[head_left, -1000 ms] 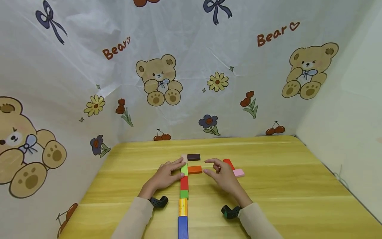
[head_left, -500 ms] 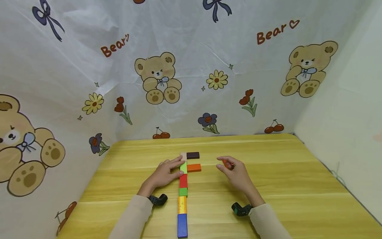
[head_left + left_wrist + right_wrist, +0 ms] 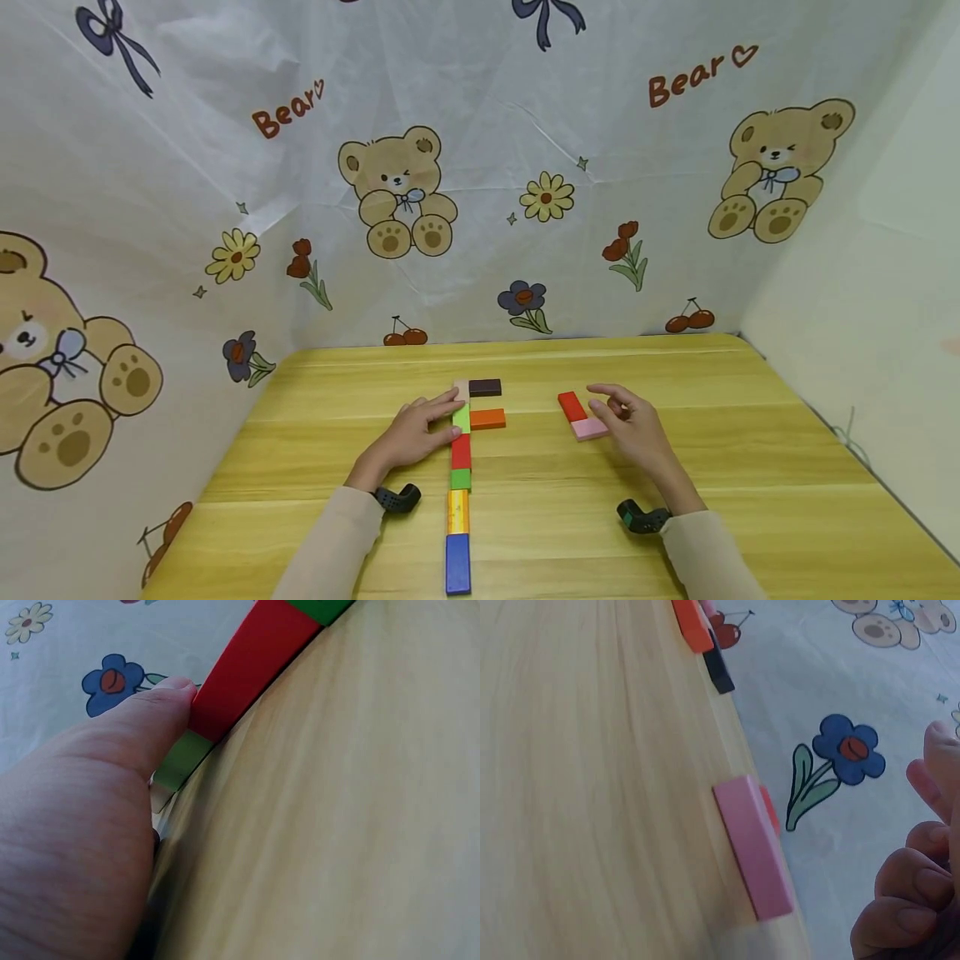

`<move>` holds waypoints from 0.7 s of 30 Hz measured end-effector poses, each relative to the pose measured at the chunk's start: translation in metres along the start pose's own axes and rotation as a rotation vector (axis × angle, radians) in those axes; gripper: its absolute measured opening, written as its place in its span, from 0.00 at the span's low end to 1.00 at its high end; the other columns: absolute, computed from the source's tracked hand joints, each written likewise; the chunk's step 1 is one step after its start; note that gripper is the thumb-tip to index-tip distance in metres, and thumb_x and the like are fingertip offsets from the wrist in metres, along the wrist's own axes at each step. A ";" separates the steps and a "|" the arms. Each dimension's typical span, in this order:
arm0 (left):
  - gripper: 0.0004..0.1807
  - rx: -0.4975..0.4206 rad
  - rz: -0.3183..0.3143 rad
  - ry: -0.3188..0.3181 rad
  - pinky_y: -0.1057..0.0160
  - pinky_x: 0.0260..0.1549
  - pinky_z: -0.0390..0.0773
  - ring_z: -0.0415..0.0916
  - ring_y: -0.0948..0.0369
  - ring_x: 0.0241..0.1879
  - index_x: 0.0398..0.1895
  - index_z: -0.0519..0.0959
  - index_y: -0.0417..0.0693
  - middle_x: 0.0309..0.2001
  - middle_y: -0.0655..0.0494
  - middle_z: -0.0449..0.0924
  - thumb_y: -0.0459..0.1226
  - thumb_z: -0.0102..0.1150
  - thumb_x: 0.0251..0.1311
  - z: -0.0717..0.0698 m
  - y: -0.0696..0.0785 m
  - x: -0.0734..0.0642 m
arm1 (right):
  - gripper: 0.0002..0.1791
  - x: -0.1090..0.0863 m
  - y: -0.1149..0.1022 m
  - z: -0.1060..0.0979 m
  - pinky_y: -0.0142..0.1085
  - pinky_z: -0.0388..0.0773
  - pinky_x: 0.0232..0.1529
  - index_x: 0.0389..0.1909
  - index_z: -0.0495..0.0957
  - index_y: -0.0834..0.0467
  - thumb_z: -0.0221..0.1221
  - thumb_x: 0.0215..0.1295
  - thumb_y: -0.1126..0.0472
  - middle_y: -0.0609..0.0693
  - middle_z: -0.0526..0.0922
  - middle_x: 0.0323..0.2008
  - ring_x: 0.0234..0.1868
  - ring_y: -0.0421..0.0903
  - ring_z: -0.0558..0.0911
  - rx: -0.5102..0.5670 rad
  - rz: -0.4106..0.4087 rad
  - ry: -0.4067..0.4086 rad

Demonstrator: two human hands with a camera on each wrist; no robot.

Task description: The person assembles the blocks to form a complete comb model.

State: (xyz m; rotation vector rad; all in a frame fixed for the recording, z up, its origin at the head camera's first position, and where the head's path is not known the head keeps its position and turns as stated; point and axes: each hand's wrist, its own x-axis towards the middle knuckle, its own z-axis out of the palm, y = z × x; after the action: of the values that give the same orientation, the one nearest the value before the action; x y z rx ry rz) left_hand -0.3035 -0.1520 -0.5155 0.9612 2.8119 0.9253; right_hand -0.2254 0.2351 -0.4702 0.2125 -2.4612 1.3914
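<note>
My left hand (image 3: 410, 433) rests along the left side of a column of wooden blocks, fingers by a pale block (image 3: 462, 388) and a light green block (image 3: 462, 418), thumb at a red block (image 3: 461, 452). In the left wrist view the thumb touches the red block (image 3: 255, 664). An orange block (image 3: 488, 419) and a dark brown block (image 3: 485, 387) jut rightward from the column. My right hand (image 3: 637, 433) holds nothing, thumb and index finger apart, others curled, beside a pink block (image 3: 589, 429) that meets another red block (image 3: 572, 407) at an angle.
The column continues toward me with a green block (image 3: 461, 479), a yellow block (image 3: 458, 511) and a blue block (image 3: 457, 565). A bear-printed cloth (image 3: 465, 300) hangs behind the wooden table (image 3: 337, 542); a pale wall (image 3: 885, 333) stands at the right.
My right hand has moved right from near the orange block, past the red and pink blocks, which now show left of it. My left hand stays at the column.
</note>
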 end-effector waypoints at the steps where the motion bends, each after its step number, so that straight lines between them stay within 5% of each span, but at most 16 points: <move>1: 0.33 -0.001 0.001 0.001 0.48 0.62 0.60 0.68 0.60 0.61 0.74 0.68 0.66 0.79 0.68 0.55 0.60 0.54 0.68 0.000 0.000 0.000 | 0.15 0.000 0.003 -0.002 0.32 0.60 0.23 0.57 0.81 0.52 0.59 0.73 0.53 0.51 0.63 0.26 0.22 0.37 0.59 -0.005 -0.002 -0.006; 10: 0.32 0.002 0.008 0.013 0.49 0.59 0.61 0.69 0.61 0.59 0.74 0.68 0.66 0.79 0.66 0.55 0.60 0.53 0.68 0.000 0.002 0.000 | 0.20 -0.001 0.047 -0.014 0.33 0.61 0.24 0.62 0.78 0.57 0.57 0.75 0.53 0.51 0.64 0.30 0.23 0.38 0.59 -0.032 0.017 -0.082; 21: 0.32 -0.014 -0.005 0.003 0.46 0.62 0.59 0.69 0.62 0.59 0.74 0.68 0.67 0.79 0.68 0.54 0.61 0.54 0.68 0.000 0.001 -0.001 | 0.21 -0.003 0.057 -0.016 0.33 0.63 0.32 0.63 0.77 0.56 0.60 0.72 0.54 0.50 0.65 0.29 0.30 0.41 0.64 -0.082 0.078 -0.181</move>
State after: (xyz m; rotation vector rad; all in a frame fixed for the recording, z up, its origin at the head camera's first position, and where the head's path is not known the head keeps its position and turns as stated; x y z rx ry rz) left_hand -0.3026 -0.1518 -0.5151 0.9511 2.8052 0.9447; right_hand -0.2354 0.2784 -0.5098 0.2358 -2.6945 1.3528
